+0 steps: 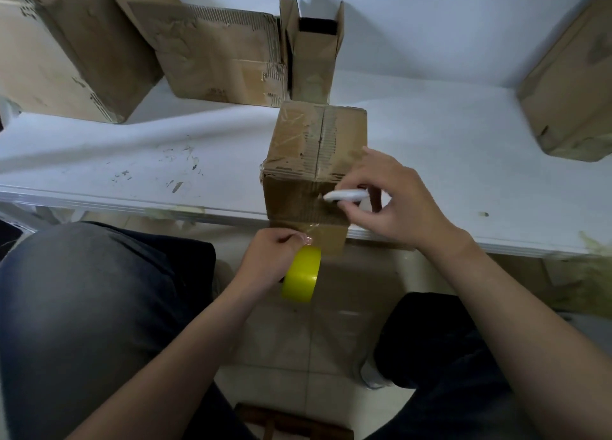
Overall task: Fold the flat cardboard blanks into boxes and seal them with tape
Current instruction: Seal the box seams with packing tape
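A small closed cardboard box [308, 161] stands at the white table's [132, 154] front edge, its near face hanging over the edge. Clear tape runs down that near face to a yellow tape roll [302, 275] below the table edge. My left hand [270, 257] grips the roll and keeps the strip taut. My right hand [394, 201] holds a small white cutter [346, 195], whose tip lies against the tape on the box's near face.
Several other cardboard boxes stand at the back: a large one [63, 45] at far left, a worn one [218, 55] beside it, a narrow open one [314, 52] behind the small box, and one [573, 85] at far right. My knees flank a tiled floor below.
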Motion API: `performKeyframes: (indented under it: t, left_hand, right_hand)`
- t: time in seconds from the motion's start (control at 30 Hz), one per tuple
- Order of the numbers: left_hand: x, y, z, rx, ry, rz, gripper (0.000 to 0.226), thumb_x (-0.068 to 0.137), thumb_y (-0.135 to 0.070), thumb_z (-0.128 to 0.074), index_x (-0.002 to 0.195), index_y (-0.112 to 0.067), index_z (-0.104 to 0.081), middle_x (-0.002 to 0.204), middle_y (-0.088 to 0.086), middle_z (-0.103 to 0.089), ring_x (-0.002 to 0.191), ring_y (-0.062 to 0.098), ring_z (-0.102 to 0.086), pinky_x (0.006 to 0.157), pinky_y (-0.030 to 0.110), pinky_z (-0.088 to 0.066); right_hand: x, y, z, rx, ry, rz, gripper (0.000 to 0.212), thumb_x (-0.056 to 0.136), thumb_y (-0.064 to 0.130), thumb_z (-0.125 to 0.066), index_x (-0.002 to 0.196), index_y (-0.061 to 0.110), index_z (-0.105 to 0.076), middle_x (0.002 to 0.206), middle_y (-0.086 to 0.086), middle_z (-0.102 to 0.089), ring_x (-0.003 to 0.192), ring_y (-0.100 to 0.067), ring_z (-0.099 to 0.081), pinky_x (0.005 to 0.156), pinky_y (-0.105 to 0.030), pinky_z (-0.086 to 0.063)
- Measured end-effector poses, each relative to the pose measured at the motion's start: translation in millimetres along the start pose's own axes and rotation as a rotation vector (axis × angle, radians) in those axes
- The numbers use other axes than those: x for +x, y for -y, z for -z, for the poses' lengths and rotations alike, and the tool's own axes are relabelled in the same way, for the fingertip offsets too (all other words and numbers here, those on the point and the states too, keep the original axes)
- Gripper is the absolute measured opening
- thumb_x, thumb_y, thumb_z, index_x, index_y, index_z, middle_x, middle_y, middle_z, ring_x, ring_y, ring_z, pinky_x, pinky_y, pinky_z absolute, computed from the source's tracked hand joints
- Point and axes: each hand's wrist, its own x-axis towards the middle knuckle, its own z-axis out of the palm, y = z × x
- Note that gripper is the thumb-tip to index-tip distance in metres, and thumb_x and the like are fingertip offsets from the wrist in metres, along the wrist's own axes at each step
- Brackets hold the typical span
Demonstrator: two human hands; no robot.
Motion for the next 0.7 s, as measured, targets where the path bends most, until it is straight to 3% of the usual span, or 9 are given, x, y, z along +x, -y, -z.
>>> performKeyframes:
  t: [0.1,0.17,0.27,0.37,0.53,0.6,0.7]
  left_hand:
    - [-6,-6,4,-0.003,0.017,0.009,0.021,0.092,-0.032,-0.069,0.073,-0.033,-0.077,0.067,-0.021,-0.068,0.081,0.012,-0.065,0.074,0.036,-0.056]
    - [-12,-13,6,0.009,0.012,0.006,0.018,0.092,-0.034,-0.07,0.076,-0.033,-0.078,0.076,-0.019,-0.068,0.084,0.013,-0.064,0.075,0.037,-0.056]
    - [-18,-21,9,0.051,0.018,-0.01,0.014,0.094,-0.033,-0.067,0.091,-0.028,-0.079,0.087,-0.015,-0.067,0.085,0.01,-0.061,0.065,0.026,-0.05]
    - [-20,-26,11,0.093,0.013,-0.026,0.016,0.094,-0.036,-0.068,0.096,-0.025,-0.079,0.093,-0.011,-0.068,0.091,0.01,-0.061,0.074,0.026,-0.047]
    - [-22,-30,10,0.117,0.021,-0.059,0.012,0.097,-0.032,-0.063,0.09,-0.034,-0.073,0.092,-0.02,-0.063,0.089,0.004,-0.056,0.077,0.029,-0.044]
    - [-24,-31,10,0.124,0.015,-0.052,0.011,0.098,-0.031,-0.063,0.092,-0.032,-0.072,0.091,-0.021,-0.06,0.087,0.002,-0.053,0.081,0.03,-0.041]
    - [-23,-30,11,0.119,-0.004,-0.038,0.01,0.097,-0.032,-0.064,0.094,-0.03,-0.074,0.091,-0.018,-0.062,0.088,0.007,-0.056,0.083,0.033,-0.046]
  right_hand:
    - [-4,-1,17,0.007,-0.24,-0.23,0.016,0.089,0.018,-0.076,0.099,0.022,-0.064,0.094,0.01,-0.064,0.079,-0.005,-0.058,0.072,-0.02,-0.052]
    - [-9,-17,25,-0.045,-0.334,-0.434,0.019,0.089,0.025,-0.074,0.101,0.027,-0.059,0.095,0.01,-0.063,0.081,-0.005,-0.059,0.07,-0.016,-0.05]
    - [-25,-59,30,-0.209,-0.21,-0.742,0.016,0.086,0.035,-0.073,0.094,0.029,-0.061,0.087,0.012,-0.065,0.088,-0.016,-0.062,0.077,-0.036,-0.056]
    - [-40,-82,22,-0.222,0.029,-0.923,0.011,0.084,0.034,-0.073,0.085,0.033,-0.062,0.084,0.013,-0.068,0.09,-0.019,-0.066,0.083,-0.04,-0.057]
    - [-48,-89,3,-0.18,0.121,-0.953,0.013,0.089,0.026,-0.071,0.085,0.036,-0.063,0.094,0.008,-0.069,0.098,-0.019,-0.064,0.085,-0.037,-0.057]
    - [-49,-89,3,-0.222,0.129,-0.951,0.006,0.09,0.033,-0.07,0.095,0.036,-0.068,0.099,0.007,-0.069,0.108,-0.023,-0.059,0.087,-0.04,-0.055]
    - [-41,-84,3,-0.302,0.088,-0.886,0.025,0.097,0.043,-0.061,0.116,0.029,-0.07,0.122,0.003,-0.066,0.122,-0.028,-0.051,0.092,-0.038,-0.048]
